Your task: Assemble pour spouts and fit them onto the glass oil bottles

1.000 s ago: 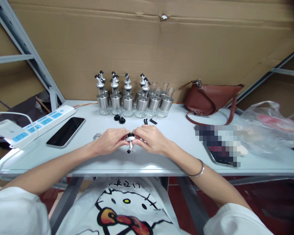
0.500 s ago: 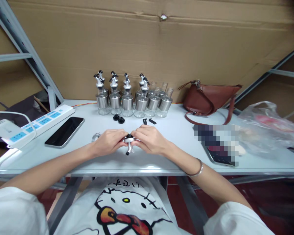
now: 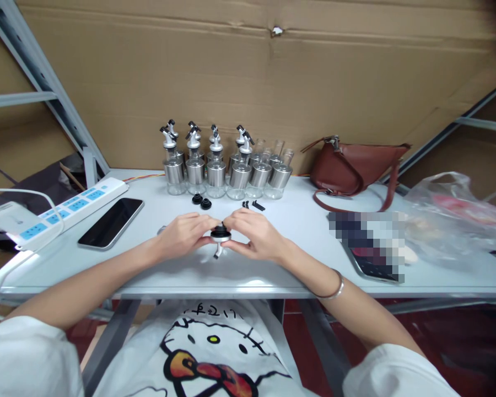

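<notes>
Between my two hands is a bottle pourer spout (image 3: 220,236), its black ribbed stopper facing up and its silver spout pointing down toward me. My left hand (image 3: 187,236) grips it from the left with thumb and fingers. From the other side my right hand (image 3: 254,234) pinches the same spout. Beyond my hands lie two black rubber stoppers (image 3: 205,204) and several small black flaps (image 3: 258,205). A silver part (image 3: 161,229) shows partly behind my left hand.
Glass bottles with steel sleeves (image 3: 216,177) stand in rows at the back, several topped with spouts. A phone (image 3: 111,223) and a power strip (image 3: 70,212) lie left. To the right are a brown bag (image 3: 355,168), another phone (image 3: 374,264) and a plastic bag (image 3: 450,220).
The pourer spout has tilted, so more of its black stopper shows above the silver collar. My fingers have shifted slightly around it, and my left hand covers more of the silver part.
</notes>
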Available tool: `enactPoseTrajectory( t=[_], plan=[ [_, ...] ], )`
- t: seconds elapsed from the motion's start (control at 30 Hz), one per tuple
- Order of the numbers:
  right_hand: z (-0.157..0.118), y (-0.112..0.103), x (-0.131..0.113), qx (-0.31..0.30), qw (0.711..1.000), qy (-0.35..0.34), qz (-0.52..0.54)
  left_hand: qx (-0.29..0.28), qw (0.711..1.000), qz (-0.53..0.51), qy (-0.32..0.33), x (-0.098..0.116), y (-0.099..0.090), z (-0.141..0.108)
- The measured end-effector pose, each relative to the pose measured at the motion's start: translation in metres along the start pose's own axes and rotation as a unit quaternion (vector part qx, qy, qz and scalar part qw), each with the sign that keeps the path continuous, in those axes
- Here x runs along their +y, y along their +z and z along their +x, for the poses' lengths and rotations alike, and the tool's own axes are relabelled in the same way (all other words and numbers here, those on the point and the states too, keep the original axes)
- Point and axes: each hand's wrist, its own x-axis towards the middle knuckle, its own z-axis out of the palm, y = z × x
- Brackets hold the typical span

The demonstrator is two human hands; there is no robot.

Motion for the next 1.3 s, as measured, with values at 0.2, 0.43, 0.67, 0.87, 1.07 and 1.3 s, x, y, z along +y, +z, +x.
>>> enactPoseTrajectory(
  t=[0.2,0.43,0.67,0.87,1.07,1.3],
  plan=[
    [-0.003,0.003,0.006,0.05,0.999,-0.001,-0.013,0.031,0.996,-0.068,-0.048,0.001,-0.001,-0.001],
    [-0.005,0.005,0.011,0.055,0.998,-0.004,-0.026,0.075,0.96,-0.191,-0.188,0.009,0.005,0.0],
    [-0.004,0.003,0.012,0.037,0.999,0.013,0.022,0.096,0.969,-0.147,-0.172,0.012,0.006,0.002],
    [-0.003,-0.002,0.011,0.056,0.985,0.134,0.089,0.081,0.986,-0.106,-0.103,0.008,0.008,0.0],
    [-0.001,-0.003,0.008,0.018,0.951,0.229,0.209,0.038,0.987,-0.111,-0.111,0.007,0.008,-0.003],
    [-0.001,-0.012,0.022,0.009,0.933,0.305,0.191,0.051,0.96,-0.177,-0.209,0.005,0.013,-0.004]
  ],
)
